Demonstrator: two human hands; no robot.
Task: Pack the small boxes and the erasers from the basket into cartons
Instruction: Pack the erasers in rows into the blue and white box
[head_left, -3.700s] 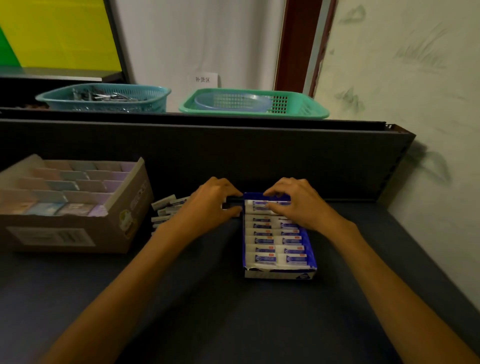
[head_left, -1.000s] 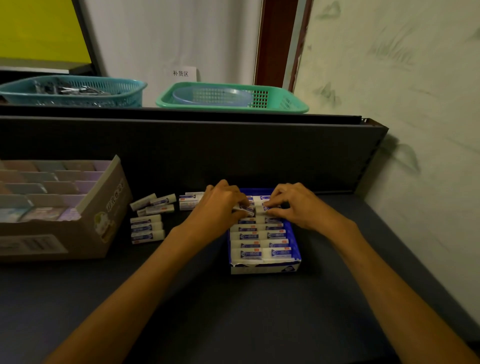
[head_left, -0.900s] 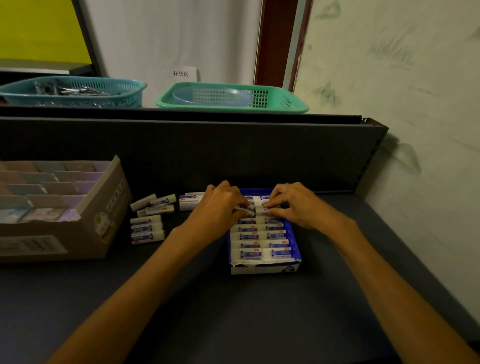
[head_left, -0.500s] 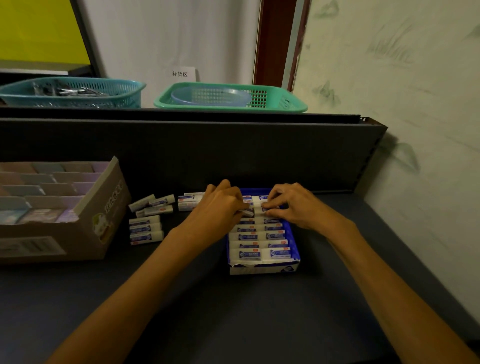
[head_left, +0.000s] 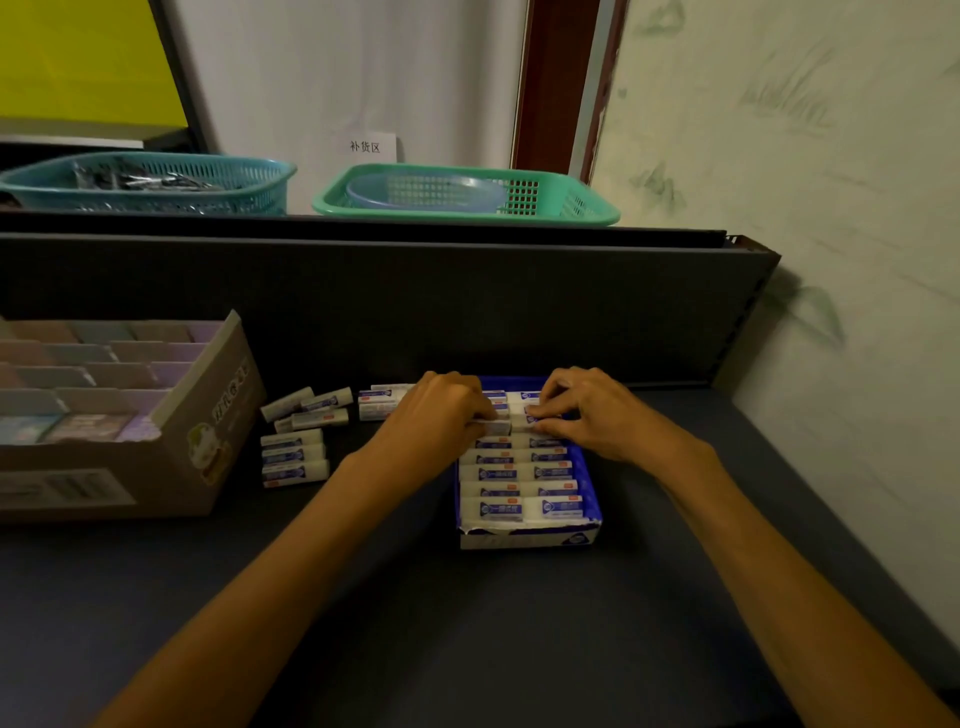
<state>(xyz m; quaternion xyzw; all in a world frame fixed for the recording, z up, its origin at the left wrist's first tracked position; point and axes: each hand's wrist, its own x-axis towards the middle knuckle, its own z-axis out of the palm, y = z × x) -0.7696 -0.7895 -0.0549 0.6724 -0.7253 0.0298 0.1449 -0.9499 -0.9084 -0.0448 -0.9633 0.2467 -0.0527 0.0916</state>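
Both hands work at the far end of the blue eraser carton (head_left: 595, 512), which sits on the dark tabletop (head_left: 467, 623) just in front of the dark back panel (head_left: 415, 301); the left hand (head_left: 436, 415) has its fingers curled round a white eraser (head_left: 491, 428) at the carton's left column, and the right hand (head_left: 587, 415) pinches another eraser (head_left: 535, 415) in the right column with bent fingertips. The step in hand looks to be seating these two into the last open rows; to do it well the person should keep each eraser level and lined up with the packed rows (head_left: 524, 483) nearer the body, slide it down against its neighbour and press it flat, so that no end rides up on the carton wall. More loose erasers (head_left: 296, 452) lie on the table to the left, between the blue carton and the brown cardboard carton (head_left: 208, 415) that holds small pastel boxes (head_left: 78, 364); the way between them and the blue carton is open. Room is tight at the far side, where the back panel stands close behind the knuckles, and the pale wall (head_left: 831, 364) bounds the right; the near tabletop offers the freest space. Two plastic baskets, a teal one (head_left: 249, 176) and a green one (head_left: 571, 213), sit on the ledge above, well apart from the hands.
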